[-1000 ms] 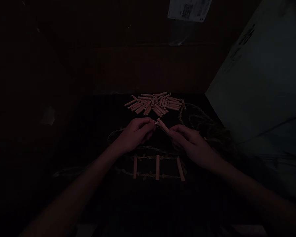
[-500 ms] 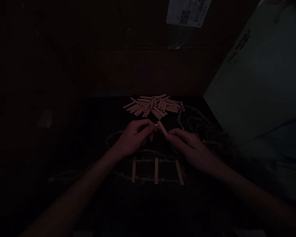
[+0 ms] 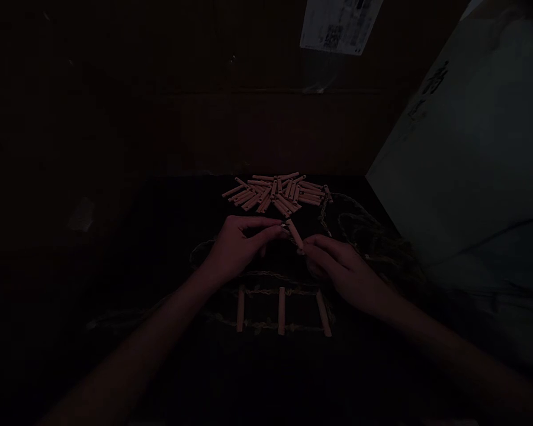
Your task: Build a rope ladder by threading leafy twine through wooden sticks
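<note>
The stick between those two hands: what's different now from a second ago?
The stick has swung steeper, its near end coming toward the person. The left hand has straightened its fingers, reaching further right to the far end. The right hand holds the near end as before. The stick pile and roped three-rung piece look unchanged; only the view shifted slightly.

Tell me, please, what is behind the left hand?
Beyond the left hand lie piled sticks; a cord curves out at its left. What the hand itself covers cannot be seen.
</note>
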`<state>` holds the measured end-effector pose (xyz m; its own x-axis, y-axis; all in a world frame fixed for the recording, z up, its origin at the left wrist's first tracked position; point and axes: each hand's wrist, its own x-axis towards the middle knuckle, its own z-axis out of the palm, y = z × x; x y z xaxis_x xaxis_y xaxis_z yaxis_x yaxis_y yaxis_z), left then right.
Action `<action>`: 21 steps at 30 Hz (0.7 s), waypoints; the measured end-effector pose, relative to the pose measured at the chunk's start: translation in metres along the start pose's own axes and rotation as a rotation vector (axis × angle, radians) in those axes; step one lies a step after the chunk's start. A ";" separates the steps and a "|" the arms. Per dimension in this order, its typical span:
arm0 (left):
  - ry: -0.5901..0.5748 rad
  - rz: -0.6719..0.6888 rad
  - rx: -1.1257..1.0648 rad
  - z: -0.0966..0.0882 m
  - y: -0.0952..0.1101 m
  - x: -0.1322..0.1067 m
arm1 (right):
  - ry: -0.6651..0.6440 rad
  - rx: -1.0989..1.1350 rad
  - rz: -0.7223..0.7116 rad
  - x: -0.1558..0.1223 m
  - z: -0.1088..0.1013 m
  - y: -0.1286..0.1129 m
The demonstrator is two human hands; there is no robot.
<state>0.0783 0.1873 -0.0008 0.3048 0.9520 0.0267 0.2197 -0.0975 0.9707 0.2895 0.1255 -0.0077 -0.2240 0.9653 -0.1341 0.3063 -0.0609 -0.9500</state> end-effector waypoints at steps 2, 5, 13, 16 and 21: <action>-0.005 -0.017 -0.014 -0.001 0.001 0.000 | 0.006 0.002 0.004 0.000 0.000 -0.001; -0.073 -0.013 -0.086 -0.001 0.001 0.001 | 0.010 0.013 0.015 0.000 0.001 -0.002; -0.073 -0.076 -0.188 0.004 0.006 -0.002 | -0.028 0.007 0.068 -0.003 0.001 -0.001; -0.067 -0.089 -0.204 0.004 0.007 -0.003 | -0.035 -0.020 0.071 -0.003 0.001 -0.001; -0.112 -0.087 -0.185 0.005 0.007 -0.002 | -0.030 -0.063 0.070 -0.003 0.001 -0.001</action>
<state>0.0841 0.1836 0.0049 0.3954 0.9154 -0.0762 0.0796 0.0485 0.9957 0.2893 0.1221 -0.0061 -0.2275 0.9512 -0.2084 0.3795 -0.1105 -0.9186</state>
